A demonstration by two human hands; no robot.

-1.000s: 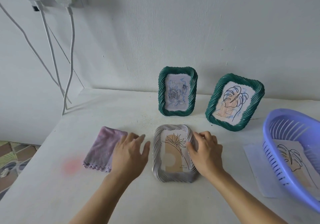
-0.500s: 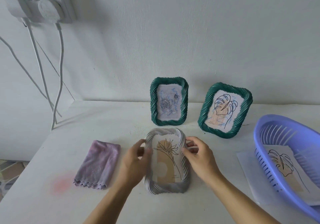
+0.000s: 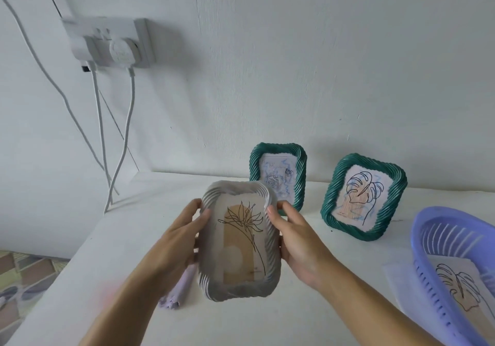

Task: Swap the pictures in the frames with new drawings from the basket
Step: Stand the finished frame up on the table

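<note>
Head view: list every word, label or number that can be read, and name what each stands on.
No text can be read.
Left green frame: handwriting atop its picture, too blurred.
Grey frame: small print under the flower drawing, too small.
Right green frame: small print below the leaf drawing, too small.
Round plug: faint marks, unreadable.

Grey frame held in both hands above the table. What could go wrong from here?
1. The left hand and right hand grip the grey frame only by its side edges; a slip while flipping it would likely drop it onto the table.
2. It appears close in front of the upright left green frame; swinging it round may knock that over.
</note>
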